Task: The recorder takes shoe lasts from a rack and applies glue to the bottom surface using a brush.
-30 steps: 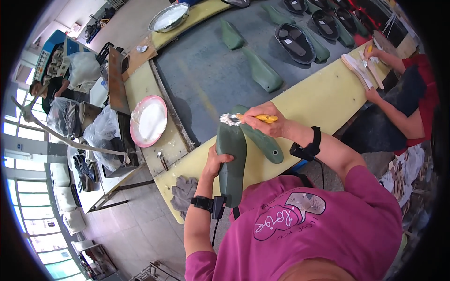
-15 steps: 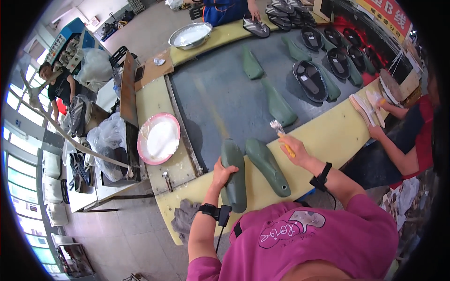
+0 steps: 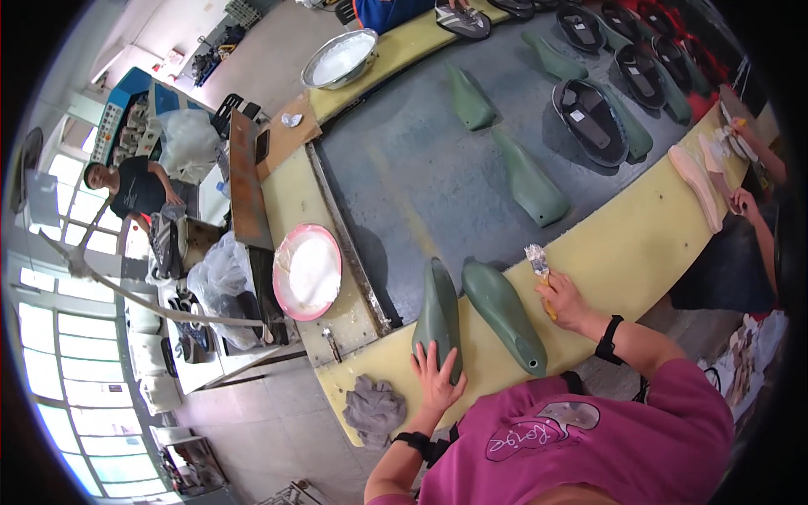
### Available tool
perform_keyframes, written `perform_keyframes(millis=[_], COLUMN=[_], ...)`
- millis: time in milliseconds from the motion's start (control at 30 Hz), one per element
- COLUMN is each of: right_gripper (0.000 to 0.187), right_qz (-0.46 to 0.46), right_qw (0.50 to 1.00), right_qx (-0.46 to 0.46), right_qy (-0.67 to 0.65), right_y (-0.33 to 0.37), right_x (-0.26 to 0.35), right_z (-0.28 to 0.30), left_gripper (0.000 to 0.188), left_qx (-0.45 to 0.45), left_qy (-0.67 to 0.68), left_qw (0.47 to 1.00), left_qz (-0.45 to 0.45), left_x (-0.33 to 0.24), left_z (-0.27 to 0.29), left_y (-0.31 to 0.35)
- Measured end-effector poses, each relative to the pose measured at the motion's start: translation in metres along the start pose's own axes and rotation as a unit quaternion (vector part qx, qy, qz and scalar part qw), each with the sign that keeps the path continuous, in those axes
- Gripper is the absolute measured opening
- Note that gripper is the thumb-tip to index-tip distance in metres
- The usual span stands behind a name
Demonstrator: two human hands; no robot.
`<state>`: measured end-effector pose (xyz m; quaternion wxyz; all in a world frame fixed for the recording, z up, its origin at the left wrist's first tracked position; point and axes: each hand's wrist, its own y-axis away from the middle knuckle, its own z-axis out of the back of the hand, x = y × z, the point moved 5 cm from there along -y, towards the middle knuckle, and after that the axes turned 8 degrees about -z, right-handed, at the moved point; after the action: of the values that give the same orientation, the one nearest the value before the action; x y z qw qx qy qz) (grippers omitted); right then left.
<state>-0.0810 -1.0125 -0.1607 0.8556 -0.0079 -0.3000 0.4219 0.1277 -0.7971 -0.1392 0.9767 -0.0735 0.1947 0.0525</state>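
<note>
Along the near yellow edge of the table (image 3: 623, 240): left hand (image 3: 438, 385) laid on the lower end of a green shoe last (image 3: 436, 303), fingers spread apart. Second green last (image 3: 502, 313) just to its right. Right hand (image 3: 566, 303) clamped round a yellow-handled brush (image 3: 539, 267), bristles white-coated. Grey rag (image 3: 373, 411) near left hand.

We note a lane for the left hand (image 3: 436, 383) over the grey tabletop (image 3: 396, 210), between pink-rimmed basin (image 3: 280, 290) and left green last (image 3: 435, 299); the gap to the right green last (image 3: 502, 305) is narrow. Ahead of the brush (image 3: 537, 259), a farther last (image 3: 532, 181) obstructs; rightward, we find room along the yellow strip (image 3: 627, 240).
</note>
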Motion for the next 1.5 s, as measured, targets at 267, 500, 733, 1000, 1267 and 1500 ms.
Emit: perform_keyframes(millis=[267, 500, 733, 1000, 1267, 1500], right_gripper=[0.039, 0.038, 0.036, 0.035, 0.036, 0.027], right_qz=[-0.017, -0.048, -0.061, -0.055, -0.041, -0.008], right_qw=[0.999, 0.997, 0.993, 0.996, 0.999, 0.998], right_qx=[0.029, 0.063, 0.100, 0.059, 0.028, -0.060], right_qy=[-0.001, -0.006, -0.006, -0.026, -0.021, -0.035], right_y=[0.005, 0.009, 0.000, 0.006, 0.005, 0.003], right_x=[0.000, -0.008, -0.005, -0.005, 0.003, 0.001], right_z=[-0.006, -0.006, -0.005, -0.005, 0.000, -0.001], left_gripper=[0.077, 0.083, 0.071, 0.057, 0.075, 0.082], left_qx=[-0.062, -0.061, -0.038, -0.074, 0.110, -0.001], left_qy=[0.052, -0.043, -0.114, 0.026, 0.120, 0.473], left_qw=[0.989, 0.997, 0.983, 0.997, 0.987, 0.875], left_qz=[0.122, 0.028, 0.135, 0.012, 0.003, 0.105], left_x=[0.086, 0.138, 0.210, 0.119, -0.084, -0.024], left_z=[-0.032, -0.056, -0.028, -0.035, -0.033, -0.033], left_y=[-0.157, -0.255, -0.379, -0.297, -0.101, -0.067])
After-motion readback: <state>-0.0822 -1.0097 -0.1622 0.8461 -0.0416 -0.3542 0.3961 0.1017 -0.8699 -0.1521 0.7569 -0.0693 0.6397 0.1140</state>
